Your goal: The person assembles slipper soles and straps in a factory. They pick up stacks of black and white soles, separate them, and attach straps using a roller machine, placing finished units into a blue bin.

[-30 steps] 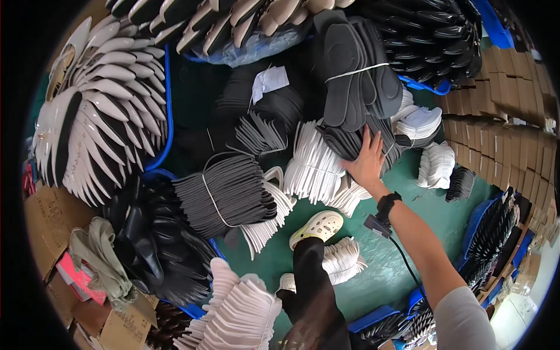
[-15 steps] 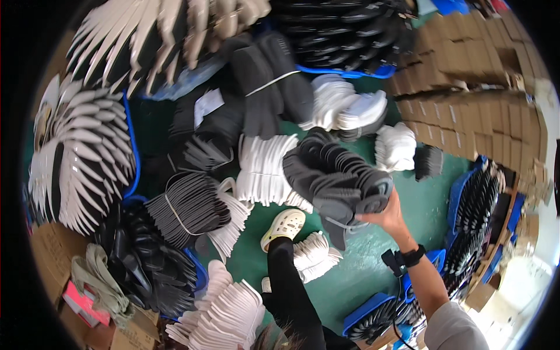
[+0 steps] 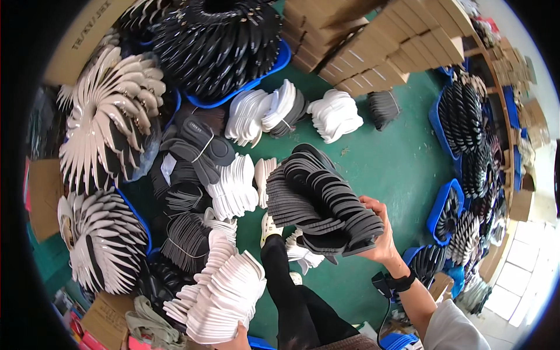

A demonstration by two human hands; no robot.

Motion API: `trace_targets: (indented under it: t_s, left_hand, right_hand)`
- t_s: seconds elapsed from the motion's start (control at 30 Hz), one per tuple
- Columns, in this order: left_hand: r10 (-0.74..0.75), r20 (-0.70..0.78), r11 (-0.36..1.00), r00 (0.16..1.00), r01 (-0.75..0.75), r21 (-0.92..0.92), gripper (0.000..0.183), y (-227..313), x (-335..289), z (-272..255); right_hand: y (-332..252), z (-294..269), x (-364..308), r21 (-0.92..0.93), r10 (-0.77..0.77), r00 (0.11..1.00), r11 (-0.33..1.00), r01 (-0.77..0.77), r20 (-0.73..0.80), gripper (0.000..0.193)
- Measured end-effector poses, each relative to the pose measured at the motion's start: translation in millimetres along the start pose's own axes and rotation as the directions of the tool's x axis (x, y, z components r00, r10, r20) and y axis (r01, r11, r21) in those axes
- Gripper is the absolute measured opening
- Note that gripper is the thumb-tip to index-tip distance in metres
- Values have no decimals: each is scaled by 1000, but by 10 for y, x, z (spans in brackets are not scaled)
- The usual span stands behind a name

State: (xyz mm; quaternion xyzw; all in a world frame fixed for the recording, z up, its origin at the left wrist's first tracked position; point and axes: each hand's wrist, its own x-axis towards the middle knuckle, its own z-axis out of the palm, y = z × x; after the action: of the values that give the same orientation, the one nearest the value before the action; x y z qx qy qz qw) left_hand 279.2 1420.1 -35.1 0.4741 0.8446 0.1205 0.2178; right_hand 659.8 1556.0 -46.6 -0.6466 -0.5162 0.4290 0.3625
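Note:
My right hand (image 3: 378, 236) grips the right end of a thick bundle of dark grey shoe insoles (image 3: 326, 201), held up above the floor in front of me. At the lower edge my left hand (image 3: 238, 337) shows only in part, closed on the near end of a stack of white insoles (image 3: 224, 289). That stack is fanned and tilted, and most of the fingers are hidden behind it. Below the dark bundle, another small white insole bundle (image 3: 300, 254) lies by my feet, partly covered.
Tied insole bundles lie on the green floor (image 3: 385, 169): white ones (image 3: 230, 186), dark ones (image 3: 186, 242) and a far white one (image 3: 335, 115). Blue baskets of glossy black shoe parts (image 3: 219, 52) stand ahead and to the right. Cardboard boxes (image 3: 373, 52) are piled at the back.
My view has turned right and shifted. The dark bundle stays in my right hand, tilted differently. The white stack has risen farther into view, with my left hand now visible on it.

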Motion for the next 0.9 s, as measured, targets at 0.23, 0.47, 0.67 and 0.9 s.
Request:
trace_targets:
  t_s: [0.23, 0.47, 0.67, 0.9]
  left_hand:
    - [215, -30, 976, 976, -214, 39, 87, 287, 119, -128]
    - [412, 5, 910, 911, -412, 46, 89, 764, 295, -129]
    - [540, 46, 839, 841, -541, 56, 90, 1182, 342, -161]
    - [689, 158, 717, 707, -697, -11, 92, 1705, 391, -24]
  right_hand:
    - [-91, -214, -376, 54, 85, 992, 995, -80, -97, 86]
    - [-217, -546, -666, 53, 189, 963, 982, -182, -194, 86]
    - [-308, -789, -915, 177, 340, 894, 938, -299, -291, 92]
    - [-491, -1121, -1345, 324, 498, 766, 863, -388, -407, 89]
